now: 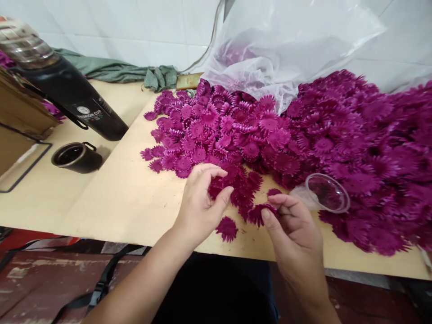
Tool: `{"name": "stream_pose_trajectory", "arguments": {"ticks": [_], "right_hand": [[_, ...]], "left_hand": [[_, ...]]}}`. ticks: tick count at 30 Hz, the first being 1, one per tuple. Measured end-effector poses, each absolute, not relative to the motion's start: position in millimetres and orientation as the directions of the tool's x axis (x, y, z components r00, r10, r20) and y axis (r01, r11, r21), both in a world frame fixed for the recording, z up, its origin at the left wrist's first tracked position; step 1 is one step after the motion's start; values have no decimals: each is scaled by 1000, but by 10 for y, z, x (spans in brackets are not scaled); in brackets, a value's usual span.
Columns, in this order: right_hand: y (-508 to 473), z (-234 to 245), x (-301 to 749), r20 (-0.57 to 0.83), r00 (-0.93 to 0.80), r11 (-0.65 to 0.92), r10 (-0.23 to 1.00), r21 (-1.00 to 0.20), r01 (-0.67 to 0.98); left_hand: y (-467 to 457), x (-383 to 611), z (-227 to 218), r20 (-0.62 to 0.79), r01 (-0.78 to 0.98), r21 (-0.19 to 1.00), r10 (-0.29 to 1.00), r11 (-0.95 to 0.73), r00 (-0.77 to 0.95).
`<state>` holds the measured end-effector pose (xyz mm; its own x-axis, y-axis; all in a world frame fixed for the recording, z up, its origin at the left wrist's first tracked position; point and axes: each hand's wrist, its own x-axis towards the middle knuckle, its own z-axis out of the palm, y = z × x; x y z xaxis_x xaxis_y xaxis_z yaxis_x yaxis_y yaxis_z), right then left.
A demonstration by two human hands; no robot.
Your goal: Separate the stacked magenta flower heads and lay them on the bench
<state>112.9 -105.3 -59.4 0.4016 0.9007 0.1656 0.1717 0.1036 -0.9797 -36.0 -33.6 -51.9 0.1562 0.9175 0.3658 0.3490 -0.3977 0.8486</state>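
Note:
My right hand [295, 229] pinches a magenta artificial flower layer [255, 214] between thumb and fingers, just above the table [135, 211]. To its left, my left hand [200, 204] hovers with thumb and index finger apart, and I see nothing between them. Below the left fingertips lies a single loose flower [227, 228], flat with a toothed petal edge. Several darker flowers [245, 191] lie overlapped behind and between both hands. A clear plastic cup [329, 193] rests on its side beyond my right hand, against the large flower pile [364, 157].
A translucent plastic bag [286, 49] stands behind the heap by the tiled wall. At the left are a black bottle [74, 92], a dark cup [79, 157] and a cardboard box [20, 121]. Green cloth [111, 67] lies along the back edge.

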Motion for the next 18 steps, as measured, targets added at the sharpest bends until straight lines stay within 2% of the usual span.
{"name": "stream_pose_trajectory", "arguments": {"ticks": [2,5,8,14,16,18], "right_hand": [[-1024,-634,1154,156,404,99,901,-982,158],[-986,-657,1176,148,383,106,912,-986,128],[-963,-660,1159,133,371,111,919,-991,80],[-1020,-595,1058,98,378,118,921,-993,-31],[-1056,-552,1041,121,392,132,912,-991,-2],[-1078,-528,1054,155,411,146,899,-988,53]], "left_hand": [[-393,-353,-488,394,346,822,890,-453,230],[-470,-320,-429,328,269,839,834,-472,443],[-516,-241,-411,247,223,890,832,-397,496],[-458,-216,-442,33,34,998,946,-47,321],[-369,-311,-447,21,-55,998,987,-13,162],[-264,-427,-443,73,-109,991,997,-74,-14]]}}
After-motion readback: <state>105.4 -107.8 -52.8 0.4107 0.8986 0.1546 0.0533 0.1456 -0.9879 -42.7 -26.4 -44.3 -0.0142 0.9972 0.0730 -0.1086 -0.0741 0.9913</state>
